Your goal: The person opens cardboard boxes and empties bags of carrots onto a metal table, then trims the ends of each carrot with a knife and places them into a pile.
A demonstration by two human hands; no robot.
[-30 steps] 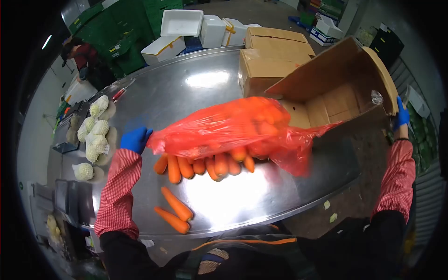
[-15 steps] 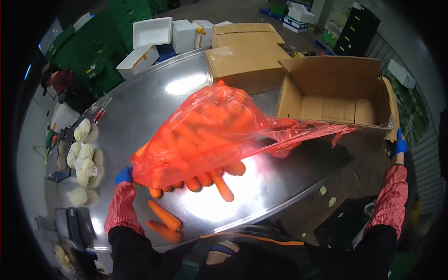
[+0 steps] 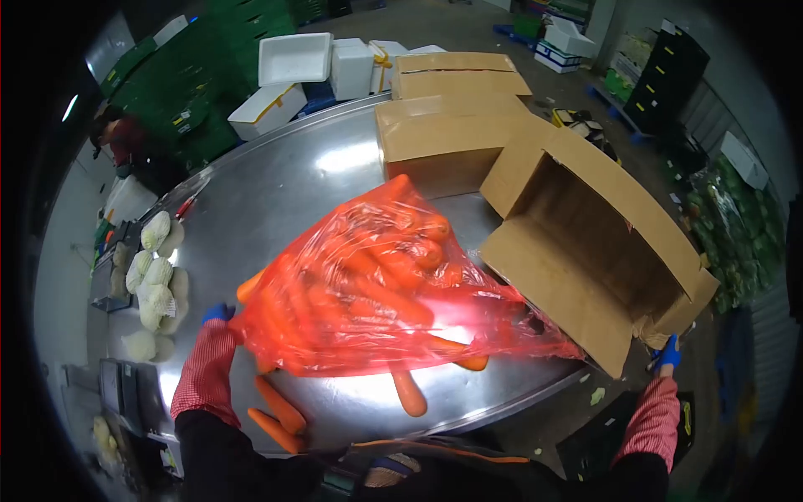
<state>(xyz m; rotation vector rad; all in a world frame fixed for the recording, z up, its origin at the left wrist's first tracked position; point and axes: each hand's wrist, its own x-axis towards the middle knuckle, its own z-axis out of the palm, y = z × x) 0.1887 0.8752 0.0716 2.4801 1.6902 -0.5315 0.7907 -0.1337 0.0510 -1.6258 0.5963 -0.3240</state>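
Packing hall, steel bench (image 3: 276, 192). Left hand (image 3: 216, 314) clenched on the red bag (image 3: 368, 293) mid-bench; carrots (image 3: 408, 393) spill at the near edge. Right hand (image 3: 667, 356) grips the cardboard box (image 3: 585, 276) at the right edge. Emptying, seemingly; next calls for raising the bag's closed end.

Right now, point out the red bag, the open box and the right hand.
red bag (image 3: 368, 293), head view, middle of the bulging plastic.
open box (image 3: 552, 289), head view, its near outer wall.
right hand (image 3: 667, 356), head view, gloved back of the hand.
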